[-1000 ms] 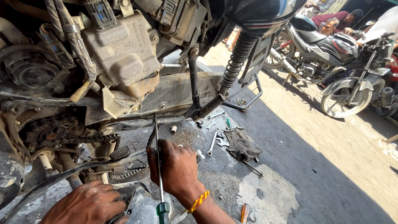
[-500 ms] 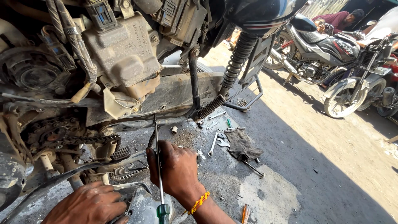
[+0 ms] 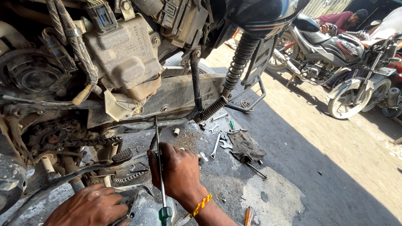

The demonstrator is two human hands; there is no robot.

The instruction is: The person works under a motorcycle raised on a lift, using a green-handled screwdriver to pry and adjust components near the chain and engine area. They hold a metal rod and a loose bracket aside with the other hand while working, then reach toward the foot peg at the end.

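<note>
At the bottom left of the frame the left hand (image 3: 90, 207) lies palm down, fingers curled over the edge of a dusty grey metal cover (image 3: 144, 209) that sits on the ground; the fingertips hook its rim, though how firmly they press cannot be told. Just right of it, at bottom centre, the right hand (image 3: 178, 173), with a yellow and orange braided thread band (image 3: 201, 205) at the wrist, rests knuckles up beside a long steel-shafted screwdriver with a green handle (image 3: 161, 175). The shaft runs upright past the thumb side of this hand, handle at the bottom edge, tip up near the frame rail; whether the fingers pinch it is hidden behind the hand.

Left of the hands, in the lower left, a greasy black drive chain (image 3: 83, 142) loops round a sprocket, with a small coiled spring (image 3: 121, 172) below it. On the oil-stained concrete to the right of the hand lie a silver open-ended spanner (image 3: 215, 146), a dark crumpled rag (image 3: 247, 146) and a thin steel rod (image 3: 255, 169), close together.

Above, filling the upper left, stands the stripped motorcycle with its dirt-caked beige plastic box (image 3: 123, 54) and a black coiled rear shock spring (image 3: 240, 60) slanting down at centre top. At the upper right, in sunlight, a parked black motorcycle (image 3: 331, 46) stands well apart, with a seated person in a maroon shirt (image 3: 339, 19) behind it.
</note>
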